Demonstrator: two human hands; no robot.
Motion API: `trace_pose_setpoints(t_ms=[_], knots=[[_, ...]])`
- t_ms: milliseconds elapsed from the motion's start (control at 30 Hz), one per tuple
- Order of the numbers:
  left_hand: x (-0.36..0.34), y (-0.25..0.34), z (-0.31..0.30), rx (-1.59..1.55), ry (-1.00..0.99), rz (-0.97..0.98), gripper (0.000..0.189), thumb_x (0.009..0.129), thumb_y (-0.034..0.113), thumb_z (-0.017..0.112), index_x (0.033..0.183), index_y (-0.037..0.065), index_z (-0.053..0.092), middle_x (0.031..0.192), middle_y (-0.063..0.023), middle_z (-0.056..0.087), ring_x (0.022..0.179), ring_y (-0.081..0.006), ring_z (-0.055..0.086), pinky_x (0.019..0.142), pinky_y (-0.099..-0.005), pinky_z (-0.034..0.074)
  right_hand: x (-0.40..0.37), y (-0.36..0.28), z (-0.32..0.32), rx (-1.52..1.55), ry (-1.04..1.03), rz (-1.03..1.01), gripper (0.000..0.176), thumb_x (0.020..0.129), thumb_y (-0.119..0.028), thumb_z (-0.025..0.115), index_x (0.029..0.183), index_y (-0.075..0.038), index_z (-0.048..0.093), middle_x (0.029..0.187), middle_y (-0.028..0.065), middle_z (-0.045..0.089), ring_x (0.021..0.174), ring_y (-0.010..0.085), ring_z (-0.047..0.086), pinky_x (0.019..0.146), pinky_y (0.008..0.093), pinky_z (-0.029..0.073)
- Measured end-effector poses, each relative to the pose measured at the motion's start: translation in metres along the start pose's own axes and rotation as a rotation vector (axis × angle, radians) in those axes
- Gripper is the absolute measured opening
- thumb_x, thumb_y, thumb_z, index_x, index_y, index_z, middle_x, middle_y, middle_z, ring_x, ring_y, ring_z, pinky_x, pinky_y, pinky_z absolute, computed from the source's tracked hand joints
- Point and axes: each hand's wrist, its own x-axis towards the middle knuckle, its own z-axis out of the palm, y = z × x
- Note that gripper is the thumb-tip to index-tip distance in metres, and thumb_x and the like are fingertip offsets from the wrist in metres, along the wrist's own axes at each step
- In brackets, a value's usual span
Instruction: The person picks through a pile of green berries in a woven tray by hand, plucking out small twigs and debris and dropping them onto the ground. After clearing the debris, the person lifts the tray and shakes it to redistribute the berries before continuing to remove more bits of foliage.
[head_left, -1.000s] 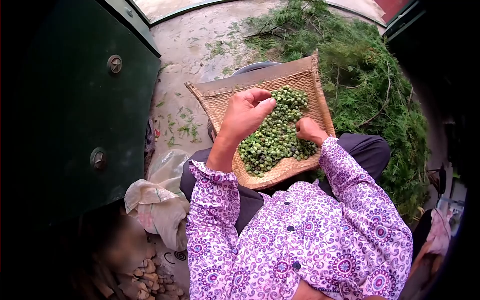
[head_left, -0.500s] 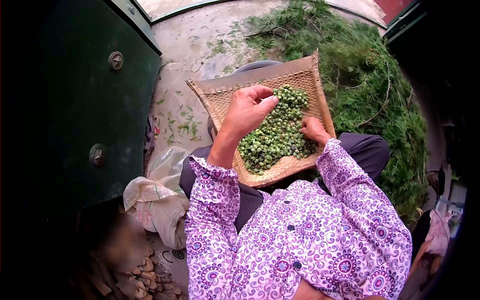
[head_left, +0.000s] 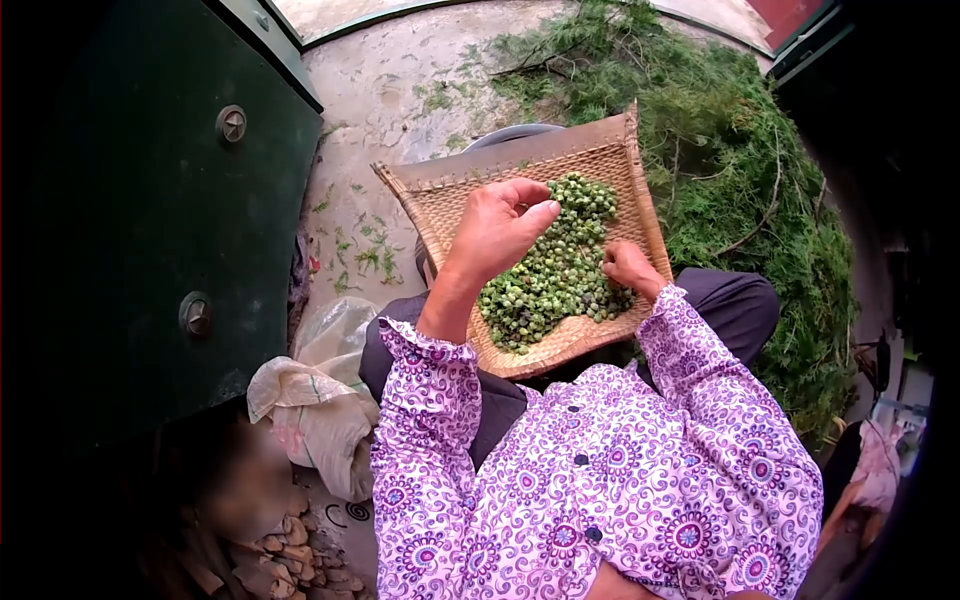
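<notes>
A woven winnowing basket (head_left: 436, 205) lies across my lap, with a heap of small green seed cones (head_left: 545, 290) spread over its middle and right side. My left hand (head_left: 503, 228) is raised above the heap, thumb and fingers drawn together in a pinch. Whatever lies between its fingertips is hidden or too small to name. At the right edge of the heap, my right hand (head_left: 630, 266) has its fingers curled in at the cones. What those fingers hold cannot be made out.
Cut green conifer branches (head_left: 740, 150) are piled on the floor to the right. A pale woven sack (head_left: 315, 415) slumps by my left knee, near a dark green door (head_left: 235, 230). Wood pieces (head_left: 290, 550) lie at lower left. Behind the basket shows a basin's rim (head_left: 512, 132).
My left hand has shifted very slightly, its thumb a little lower over the cones. My right hand stays almost in place at the edge of the heap.
</notes>
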Motion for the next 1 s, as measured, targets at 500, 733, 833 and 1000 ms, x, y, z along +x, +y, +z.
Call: trace_pose_setpoints(t_ms=[500,733,833,1000], knots=[[-0.003,-0.003,0.0,0.023,-0.017,0.001,0.025,0.079,0.017,0.063,0.095,-0.002,0.062,0.081,-0.0025,0.062,0.072,-0.0078,0.056,0.064,-0.0224,0.046,0.017,0.008,0.0,0.303,0.112,0.39,0.013,0.067,-0.009,0.06,0.076,0.0,0.058,0.07,0.017,0.061,0.068,0.0319,0.06,0.064,0.0391,0.048],[-0.006,-0.006,-0.006,0.005,0.006,-0.028,0.026,0.078,0.017,0.064,0.095,-0.002,0.062,0.081,-0.004,0.063,0.072,-0.0081,0.056,0.064,-0.0228,0.047,0.045,-0.021,0.016,-0.148,0.321,-0.014,0.023,0.067,-0.009,0.063,0.089,-0.007,0.058,0.086,0.0184,0.058,0.081,0.0372,0.057,0.069,0.0464,0.045],[-0.007,0.001,-0.009,0.051,0.017,-0.031,0.028,0.078,0.019,0.063,0.096,-0.003,0.062,0.083,-0.0063,0.064,0.073,-0.0095,0.058,0.065,-0.0238,0.047,0.056,-0.023,0.019,-0.249,0.263,0.137,0.023,0.066,-0.009,0.063,0.088,-0.01,0.059,0.082,0.0179,0.058,0.079,0.0372,0.057,0.068,0.0466,0.045],[-0.005,0.0,-0.009,0.072,0.004,-0.019,0.03,0.078,0.02,0.063,0.098,-0.003,0.062,0.084,-0.0075,0.064,0.074,-0.0104,0.058,0.066,-0.0243,0.047,0.052,0.012,0.013,-0.093,0.377,0.202,0.012,0.065,-0.014,0.061,0.072,-0.004,0.061,0.075,0.0175,0.06,0.073,0.0336,0.059,0.067,0.04,0.046]])
